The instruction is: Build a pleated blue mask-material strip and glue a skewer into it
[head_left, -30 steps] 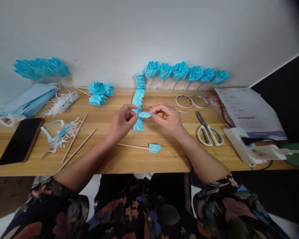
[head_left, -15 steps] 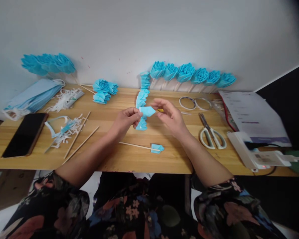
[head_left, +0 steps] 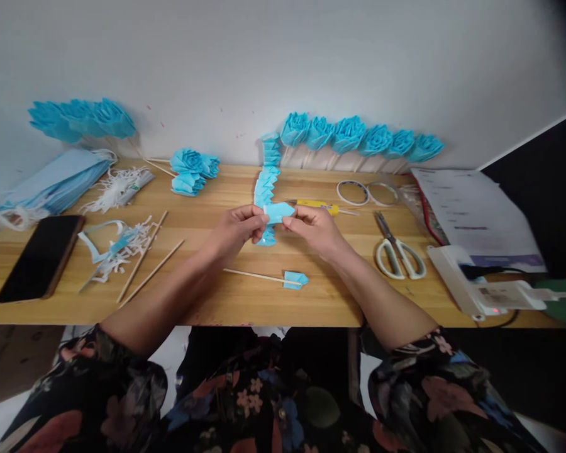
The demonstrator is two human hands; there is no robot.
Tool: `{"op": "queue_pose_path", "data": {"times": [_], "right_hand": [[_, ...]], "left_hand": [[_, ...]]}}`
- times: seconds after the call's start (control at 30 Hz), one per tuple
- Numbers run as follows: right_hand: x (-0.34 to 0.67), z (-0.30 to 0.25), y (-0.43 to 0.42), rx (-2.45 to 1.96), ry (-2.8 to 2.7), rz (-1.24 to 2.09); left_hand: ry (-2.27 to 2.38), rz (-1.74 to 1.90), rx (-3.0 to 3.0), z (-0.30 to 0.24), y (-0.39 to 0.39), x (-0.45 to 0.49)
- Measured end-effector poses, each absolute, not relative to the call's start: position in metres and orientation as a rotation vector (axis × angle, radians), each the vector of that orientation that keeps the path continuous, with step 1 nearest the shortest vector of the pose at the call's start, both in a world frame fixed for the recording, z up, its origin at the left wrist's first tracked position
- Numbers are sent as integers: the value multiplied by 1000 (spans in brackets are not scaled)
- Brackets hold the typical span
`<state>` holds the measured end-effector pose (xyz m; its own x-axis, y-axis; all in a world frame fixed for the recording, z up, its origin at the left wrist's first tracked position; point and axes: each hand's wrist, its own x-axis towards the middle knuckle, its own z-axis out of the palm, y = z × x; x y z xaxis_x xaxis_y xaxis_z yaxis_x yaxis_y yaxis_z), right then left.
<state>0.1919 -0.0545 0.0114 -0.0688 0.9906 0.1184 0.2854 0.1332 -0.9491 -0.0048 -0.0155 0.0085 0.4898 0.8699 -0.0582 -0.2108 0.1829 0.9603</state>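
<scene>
Between my two hands is a small folded blue petal (head_left: 277, 212) with a pointed right end. My left hand (head_left: 242, 225) pinches its straight left end between thumb and fingers. My right hand (head_left: 312, 228) grips the pointed end, thumb in front. Behind the petal a row of folded blue petals (head_left: 270, 179) runs up toward the wall, partly hidden by my hands. Nearer me, a thin wooden stick (head_left: 255, 274) lies with another blue petal (head_left: 296, 280) at its right tip. A yellow-handled screwdriver (head_left: 317, 204) lies just behind my right hand.
White-handled scissors (head_left: 400, 248), tape rolls (head_left: 353, 193) and a power strip (head_left: 462, 283) lie right. Blue flowers on sticks (head_left: 349, 134) lean along the wall. Left are a phone (head_left: 40, 258), face masks (head_left: 59, 179), white scraps (head_left: 125, 245) and loose sticks (head_left: 153, 272).
My right hand has moved left and closed on the petal's pointed end; before, its fingers were apart beside it. The screwdriver shows more now. The view has shifted slightly.
</scene>
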Motion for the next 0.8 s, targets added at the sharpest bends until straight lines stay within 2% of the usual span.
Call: {"op": "queue_pose_path", "data": {"times": [0.13,0.4,0.47,0.7,0.8], "right_hand": [[195,12,-54,-1242,-1504,1045],[209,8,-49,-1040,-1387,1408],[211,7,-47,-1074,-1381,1296],[208,6,-49,-1174,-1652,601],[205,8,-51,-1111,-1754,430]], "left_hand": [[694,821,1093,12,-16,-6],[762,861,1131,9,-14,-5],[767,869,1113,9,-13,-5],[773,845,1072,9,-12,-6],[774,822,1065,9,-12,-6]]}}
